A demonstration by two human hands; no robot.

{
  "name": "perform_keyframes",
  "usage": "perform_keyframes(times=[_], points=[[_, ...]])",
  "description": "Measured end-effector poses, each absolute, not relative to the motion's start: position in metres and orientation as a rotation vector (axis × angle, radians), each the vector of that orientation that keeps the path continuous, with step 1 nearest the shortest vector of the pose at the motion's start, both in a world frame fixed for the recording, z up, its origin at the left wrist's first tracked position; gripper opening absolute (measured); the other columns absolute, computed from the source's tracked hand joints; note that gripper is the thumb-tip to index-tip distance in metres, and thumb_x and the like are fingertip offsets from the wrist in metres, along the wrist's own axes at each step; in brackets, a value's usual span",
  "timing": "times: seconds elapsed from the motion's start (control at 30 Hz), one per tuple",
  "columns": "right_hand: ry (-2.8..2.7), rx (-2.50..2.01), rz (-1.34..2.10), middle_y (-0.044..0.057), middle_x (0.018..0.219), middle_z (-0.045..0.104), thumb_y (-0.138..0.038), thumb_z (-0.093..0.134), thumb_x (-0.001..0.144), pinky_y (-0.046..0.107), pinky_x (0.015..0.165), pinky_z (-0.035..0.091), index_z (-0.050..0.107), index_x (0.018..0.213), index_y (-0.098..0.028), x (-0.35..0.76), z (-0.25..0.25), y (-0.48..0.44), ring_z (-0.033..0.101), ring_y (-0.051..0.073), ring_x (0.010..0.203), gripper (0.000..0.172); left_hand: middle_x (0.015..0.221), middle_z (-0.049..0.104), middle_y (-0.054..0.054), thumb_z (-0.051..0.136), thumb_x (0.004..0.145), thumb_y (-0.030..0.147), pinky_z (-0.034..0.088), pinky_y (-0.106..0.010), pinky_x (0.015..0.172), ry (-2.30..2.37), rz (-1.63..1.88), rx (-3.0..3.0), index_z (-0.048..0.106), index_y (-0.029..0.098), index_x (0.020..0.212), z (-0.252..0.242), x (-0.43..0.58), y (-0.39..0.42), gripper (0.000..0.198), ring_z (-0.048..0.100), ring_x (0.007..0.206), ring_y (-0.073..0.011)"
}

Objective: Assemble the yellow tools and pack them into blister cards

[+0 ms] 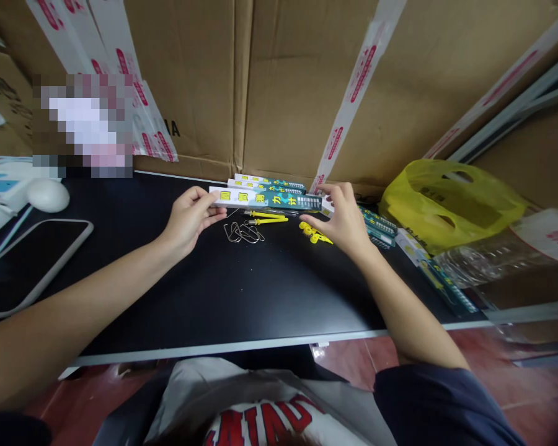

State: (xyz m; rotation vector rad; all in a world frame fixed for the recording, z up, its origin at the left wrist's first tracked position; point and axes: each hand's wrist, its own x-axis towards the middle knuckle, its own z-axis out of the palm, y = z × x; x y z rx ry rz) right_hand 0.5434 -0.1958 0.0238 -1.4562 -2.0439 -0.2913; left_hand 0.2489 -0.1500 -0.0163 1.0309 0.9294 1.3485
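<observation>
A long narrow box [266, 199], white at its left end and dark teal at the right with yellow Chinese characters, is held just above the black table. My left hand [190, 220] pinches its left end between thumb and fingers. Around the right end, my right hand [344, 217] has thumb and fingers spread apart; whether it touches the box I cannot tell. Below the box lie several bent metal wire hooks [243, 233], thin yellow rods [270, 220] and small yellow plastic pieces [314, 233]. Similar narrow boxes [270, 184] lie behind it.
More narrow boxes [380, 226] lie right of my right hand, near a yellow plastic bag [439, 204] and a clear plastic bottle [483, 257]. A phone [37, 263] and a rounded white object [49, 195] are at left. Large cardboard boxes [190, 80] wall off the back.
</observation>
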Motion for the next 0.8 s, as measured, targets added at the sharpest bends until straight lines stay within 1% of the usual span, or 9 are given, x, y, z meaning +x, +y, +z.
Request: perform_keyframes(times=[0.03,0.1,0.17,0.2,0.3,0.5,0.67,0.8], points=[[-1.976,-1.468,-0.267,0.013,0.111,0.051,-0.054,0.068,0.076,0.048,0.082,0.050,0.049,0.119,-0.022,0.546,0.021,-0.192,0.056,0.030,0.100,0.057,0.080,0.066,-0.001,0.069,0.075,0.029,0.059,-0.029,0.073,0.927,1.358,1.023,0.042,0.019,0.066,-0.017,0.247,-0.148,0.031,0.063,0.068,-0.0107],[-1.903,-1.475,-0.150,0.007,0.094,0.053,-0.051,0.067,0.077,0.042,0.073,0.051,0.048,0.113,-0.022,0.549,0.014,-0.186,0.057,0.024,0.083,0.050,0.081,0.066,-0.002,0.069,0.075,0.029,0.059,-0.029,0.073,0.919,1.357,1.001,0.042,0.019,0.066,-0.018,0.246,-0.145,0.030,0.063,0.068,-0.0106],[-1.878,-1.443,0.013,0.000,0.078,0.049,-0.047,0.066,0.079,0.036,0.067,0.049,0.047,0.108,-0.023,0.549,0.007,-0.181,0.053,0.018,0.070,0.042,0.081,0.066,-0.002,0.069,0.075,0.029,0.059,-0.029,0.073,0.914,1.347,0.980,0.043,0.019,0.066,-0.019,0.246,-0.145,0.029,0.063,0.068,-0.0105],[-1.869,-1.416,0.085,-0.002,0.074,0.046,-0.045,0.065,0.081,0.033,0.065,0.048,0.046,0.107,-0.023,0.549,0.005,-0.179,0.051,0.016,0.066,0.039,0.080,0.065,-0.002,0.069,0.075,0.028,0.059,-0.029,0.073,0.913,1.343,0.974,0.044,0.019,0.066,-0.019,0.246,-0.146,0.029,0.063,0.068,-0.0105],[-1.840,-1.329,0.239,-0.003,0.075,0.044,-0.042,0.065,0.081,0.030,0.063,0.047,0.044,0.104,-0.023,0.549,-0.001,-0.174,0.049,0.013,0.065,0.036,0.080,0.066,-0.002,0.069,0.075,0.028,0.059,-0.028,0.072,0.911,1.347,0.968,0.044,0.018,0.066,-0.020,0.246,-0.147,0.028,0.063,0.068,-0.0101],[-1.831,-1.204,0.473,0.000,0.087,0.052,-0.048,0.068,0.076,0.030,0.063,0.049,0.038,0.102,-0.025,0.551,-0.009,-0.168,0.055,0.015,0.073,0.046,0.076,0.066,-0.002,0.067,0.077,0.027,0.059,-0.029,0.071,0.950,1.284,0.961,0.043,0.019,0.067,-0.024,0.248,-0.146,0.027,0.063,0.065,-0.0104],[-1.899,-1.195,0.508,-0.001,0.086,0.050,-0.047,0.066,0.078,0.028,0.060,0.047,0.038,0.102,-0.025,0.556,-0.010,-0.166,0.052,0.013,0.069,0.043,0.074,0.065,-0.002,0.065,0.078,0.028,0.058,-0.029,0.065,1.005,1.205,0.996,0.043,0.019,0.069,-0.029,0.251,-0.147,0.026,0.060,0.059,-0.0096],[-1.935,-1.279,0.428,-0.004,0.077,0.046,-0.042,0.066,0.080,0.026,0.055,0.042,0.041,0.103,-0.024,0.565,-0.014,-0.161,0.046,0.011,0.062,0.038,0.080,0.064,-0.003,0.064,0.081,0.031,0.058,-0.030,0.061,1.033,1.228,1.027,0.042,0.020,0.074,-0.030,0.254,-0.149,0.025,0.062,0.060,-0.0112]])
